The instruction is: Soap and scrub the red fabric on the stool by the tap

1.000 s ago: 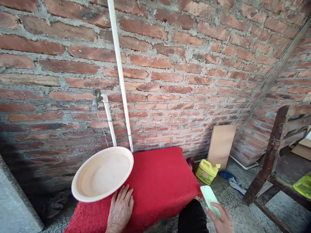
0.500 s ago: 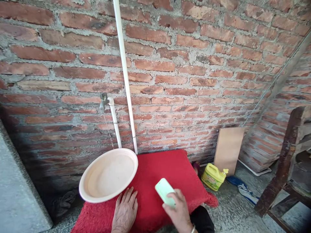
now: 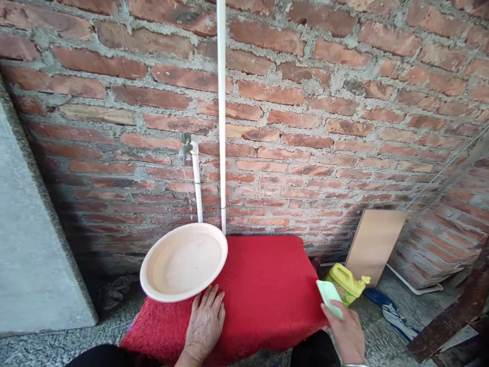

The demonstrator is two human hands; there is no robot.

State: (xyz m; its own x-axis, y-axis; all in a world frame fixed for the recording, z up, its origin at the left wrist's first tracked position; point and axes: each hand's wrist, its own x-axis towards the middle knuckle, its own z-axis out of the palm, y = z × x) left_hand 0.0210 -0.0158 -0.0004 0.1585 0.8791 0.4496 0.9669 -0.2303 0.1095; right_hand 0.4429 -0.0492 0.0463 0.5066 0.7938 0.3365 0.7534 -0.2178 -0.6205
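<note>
My right hand (image 3: 347, 329) grips a flat, mint-green oblong block (image 3: 330, 299) with rounded corners, past the right edge of the red cloth. Its underside is hidden, so I cannot tell its exact kind. My left hand (image 3: 206, 318) lies flat on the red cloth (image 3: 267, 285), fingers slightly apart, the fingertips close to the rim of a pale pink basin (image 3: 153, 291). The basin sits on the left of the cloth and looks to have shallow water in it. A thin trickle falls toward it from the grey tap (image 3: 185, 147).
A yellow jug (image 3: 346, 283) with a pump top stands on the floor at right, before a leaning tan board (image 3: 376, 244). Blue-and-white slippers (image 3: 389, 308) lie beside it. A white pipe (image 3: 221, 112) runs up the brick wall, and a grey slab (image 3: 34, 219) stands at left.
My right hand has moved right with the mint-green block, from above the cloth to beyond its right edge. My left hand stays beside the basin. The view has shifted a little.
</note>
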